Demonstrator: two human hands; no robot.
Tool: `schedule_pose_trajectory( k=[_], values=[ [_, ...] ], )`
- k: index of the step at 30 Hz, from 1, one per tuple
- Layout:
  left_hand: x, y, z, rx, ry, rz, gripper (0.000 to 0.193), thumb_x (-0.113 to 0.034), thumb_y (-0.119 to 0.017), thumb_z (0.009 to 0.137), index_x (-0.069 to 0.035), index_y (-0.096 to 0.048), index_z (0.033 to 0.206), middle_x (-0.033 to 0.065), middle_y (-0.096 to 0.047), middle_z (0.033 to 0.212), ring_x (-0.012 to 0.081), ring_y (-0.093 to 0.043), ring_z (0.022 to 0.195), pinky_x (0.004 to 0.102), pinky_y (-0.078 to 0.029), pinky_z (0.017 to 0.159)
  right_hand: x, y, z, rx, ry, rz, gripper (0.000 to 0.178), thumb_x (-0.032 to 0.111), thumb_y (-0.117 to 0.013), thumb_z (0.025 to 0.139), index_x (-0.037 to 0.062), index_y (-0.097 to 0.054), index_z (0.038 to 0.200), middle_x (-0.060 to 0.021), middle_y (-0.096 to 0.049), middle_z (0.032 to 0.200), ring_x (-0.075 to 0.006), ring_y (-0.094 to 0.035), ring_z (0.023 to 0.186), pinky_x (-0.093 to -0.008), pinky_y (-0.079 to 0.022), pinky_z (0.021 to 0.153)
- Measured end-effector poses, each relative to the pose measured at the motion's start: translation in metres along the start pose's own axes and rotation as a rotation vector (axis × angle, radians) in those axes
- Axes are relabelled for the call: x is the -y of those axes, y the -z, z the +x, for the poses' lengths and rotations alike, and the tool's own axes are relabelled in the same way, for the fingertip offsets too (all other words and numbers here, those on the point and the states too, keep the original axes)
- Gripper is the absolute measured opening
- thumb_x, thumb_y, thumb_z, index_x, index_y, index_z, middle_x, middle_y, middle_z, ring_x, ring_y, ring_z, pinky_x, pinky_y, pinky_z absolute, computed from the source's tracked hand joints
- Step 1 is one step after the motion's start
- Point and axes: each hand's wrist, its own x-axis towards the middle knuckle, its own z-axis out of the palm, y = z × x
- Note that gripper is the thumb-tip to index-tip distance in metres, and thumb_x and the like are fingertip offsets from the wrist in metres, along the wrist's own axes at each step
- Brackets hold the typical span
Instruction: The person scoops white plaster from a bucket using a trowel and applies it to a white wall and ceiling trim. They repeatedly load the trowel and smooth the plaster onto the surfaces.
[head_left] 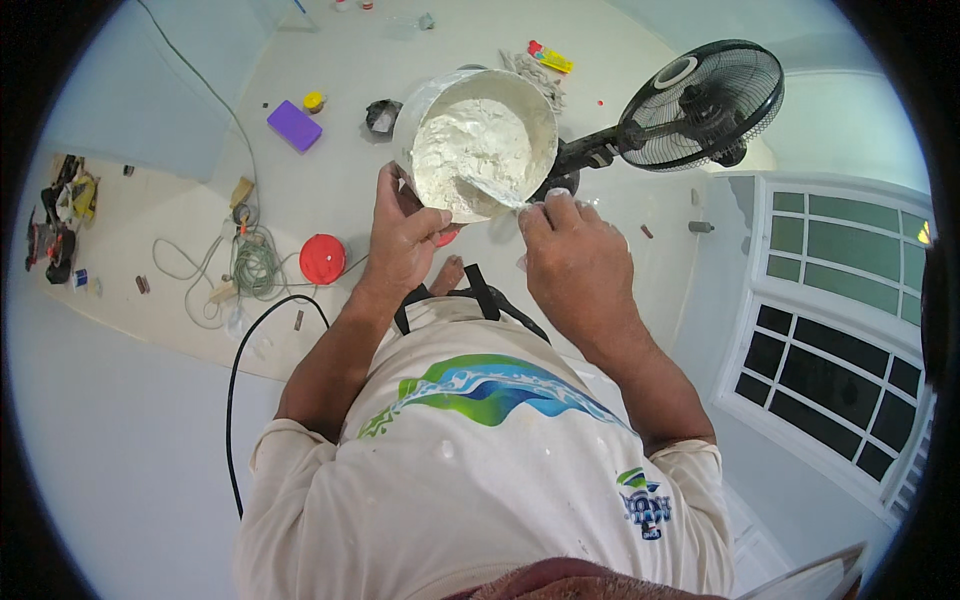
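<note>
A white bucket [404, 125] is tilted toward me, partly filled with thick white paste [475, 135]. My left hand [402, 225] grips its near left side, thumb at the rim. Opposite it, my right hand [578, 250] is closed around the handle of a paste-coated putty knife [488, 190], whose blade dips into the paste near the bucket's lower edge. White smears mark the fingers of my right hand. The handle is mostly hidden inside that hand.
A black standing fan [700, 105] rises right beside the bucket. On the floor lie a coiled cable [258, 265], a round red object [322, 259], a purple box [294, 126] and a yellow-lidded jar [314, 102]. A black cord [233, 400] curves at my left; a white-framed window [835, 370] is right.
</note>
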Motion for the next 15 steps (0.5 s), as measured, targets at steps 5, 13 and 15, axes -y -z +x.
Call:
schedule_pose_trajectory(
  k=[5, 13, 15],
  values=[
    [0.008, -0.004, -0.002, 0.004, -0.015, -0.022, 0.072, 0.015, -0.058, 0.079, -0.006, -0.032, 0.143, 0.0174, -0.051, 0.140, 0.0299, -0.059, 0.130, 0.0513, -0.056, 0.107, -0.010, 0.009, -0.003, 0.023, -0.076, -0.002, 0.019, 0.006, -0.070, 0.083, 0.0009, -0.068, 0.101, -0.0159, -0.064, 0.097, -0.0323, -0.072, 0.085, -0.0455, -0.060, 0.069],
    [0.015, -0.008, -0.002, 0.026, -0.041, -0.010, 0.076, 0.016, -0.056, 0.078, -0.006, -0.031, 0.147, 0.0172, -0.049, 0.143, 0.0301, -0.055, 0.137, 0.0524, -0.052, 0.114, -0.013, 0.002, -0.002, 0.168, -0.199, 0.177, 0.016, 0.008, -0.071, 0.089, 0.0008, -0.072, 0.103, -0.0172, -0.069, 0.093, -0.0372, -0.073, 0.078, -0.0474, -0.059, 0.069],
    [0.015, -0.008, -0.001, 0.040, -0.031, -0.024, 0.077, 0.016, -0.056, 0.078, -0.006, -0.030, 0.148, 0.0174, -0.048, 0.145, 0.0304, -0.054, 0.139, 0.0533, -0.050, 0.116, -0.007, 0.003, -0.005, 0.149, -0.194, 0.198, 0.017, 0.009, -0.074, 0.090, 0.0011, -0.073, 0.105, -0.0160, -0.070, 0.096, -0.0370, -0.072, 0.081, -0.0472, -0.058, 0.071]
  ],
)
